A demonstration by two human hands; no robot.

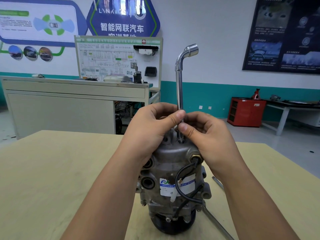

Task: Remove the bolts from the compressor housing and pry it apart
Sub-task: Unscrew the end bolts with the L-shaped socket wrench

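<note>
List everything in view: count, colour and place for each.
compressor: one, grey metal, upright mid-table
L-shaped socket wrench: one, chrome, upright on the compressor's top
cable: one, black, looped down the compressor's front
label: one, white, on the compressor's side
metal bar: one, silver, on the table right of the compressor's base
table: one, beige, foreground
bench cabinet: one, grey, behind left
training board: one, white, green-framed, behind the bench cabinet
tool cabinet: one, red, on the floor at right
poster: one, dark, upper right wall
left hand: fingers pinch the wrench shaft
right hand: fingers pinch the shaft just below
</note>
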